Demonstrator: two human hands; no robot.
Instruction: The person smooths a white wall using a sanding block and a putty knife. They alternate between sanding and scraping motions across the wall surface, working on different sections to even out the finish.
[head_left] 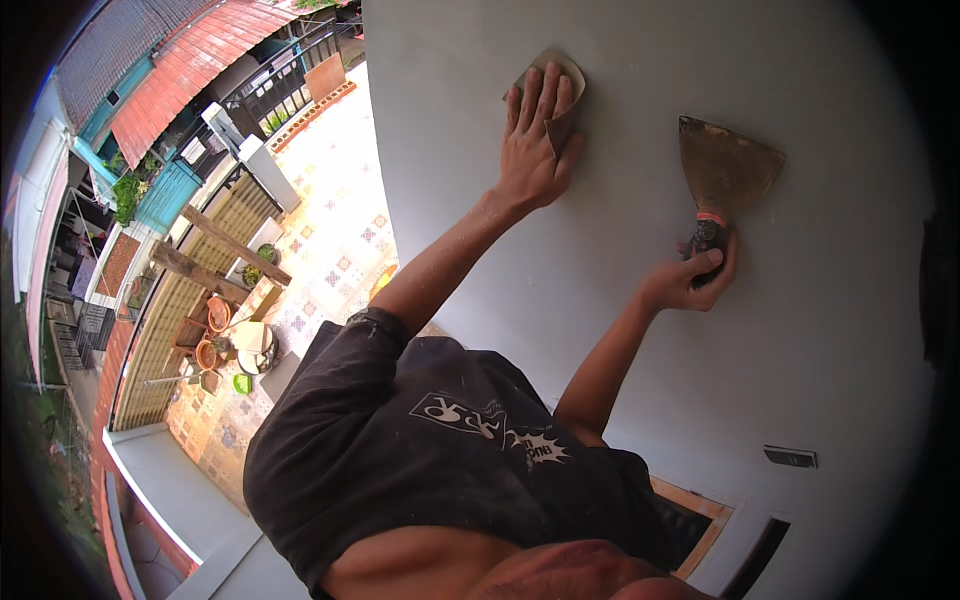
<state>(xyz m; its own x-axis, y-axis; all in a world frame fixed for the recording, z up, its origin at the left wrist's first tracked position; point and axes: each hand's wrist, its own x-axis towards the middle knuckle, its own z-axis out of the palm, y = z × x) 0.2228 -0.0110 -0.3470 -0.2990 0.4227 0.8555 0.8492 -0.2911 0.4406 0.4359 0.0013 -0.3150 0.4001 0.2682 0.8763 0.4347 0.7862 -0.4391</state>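
Observation:
My left hand (535, 150) is stretched up against a smooth pale grey wall (450, 110). Its fingers lie over a bent piece of sandpaper (572, 82), pressing it to the surface, with the thumb at the sheet's lower side. To the right, my right hand (700, 280) is closed around the dark handle of a wide putty knife (730, 165). The knife's blade is brownish and stained, points upward and flares toward its edge. A reddish band circles the top of the handle. Whether the blade touches the wall cannot be told.
A dark rectangular wall fitting (790, 457) sits low on the right. Below it is a wood-framed opening (700, 515). Left of the wall lies a patterned tile patio (335, 250) with terracotta pots (218, 313), wooden posts (235, 245) and a dark metal gate (295, 85).

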